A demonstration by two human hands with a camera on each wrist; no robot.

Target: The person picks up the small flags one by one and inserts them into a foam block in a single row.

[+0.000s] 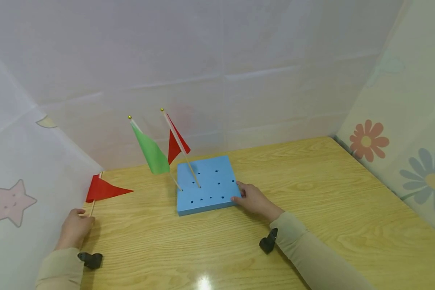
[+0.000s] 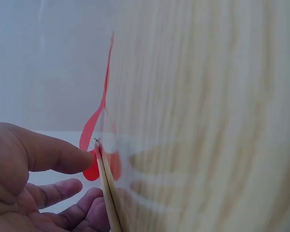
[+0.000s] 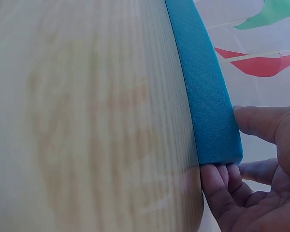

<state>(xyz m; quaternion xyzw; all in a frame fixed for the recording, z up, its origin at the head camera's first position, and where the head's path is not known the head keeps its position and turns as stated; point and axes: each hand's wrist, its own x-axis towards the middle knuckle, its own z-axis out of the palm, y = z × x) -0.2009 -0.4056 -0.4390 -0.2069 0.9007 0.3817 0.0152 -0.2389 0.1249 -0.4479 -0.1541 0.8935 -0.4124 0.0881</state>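
Observation:
My left hand point(image 1: 74, 227) is at the wooden stick of a red pennant flag point(image 1: 103, 190) that lies at the table's left side. In the left wrist view its thumb and fingers are parted, with the fingertips right at the stick point(image 2: 106, 193). My right hand point(image 1: 255, 199) grips the near right corner of a blue foam board point(image 1: 208, 189) with several holes. In the right wrist view the thumb touches one edge and the fingers rest against the end. A green flag point(image 1: 150, 151) and another red flag point(image 1: 175, 145) stand tilted left in the board.
The wood-grain table point(image 1: 159, 249) runs up to a pale cloth wall point(image 1: 203, 100) at the back. Printed cloth panels close off the left and right sides. A small black wrist camera point(image 1: 90, 260) is worn on the left sleeve, another camera point(image 1: 268, 241) on the right.

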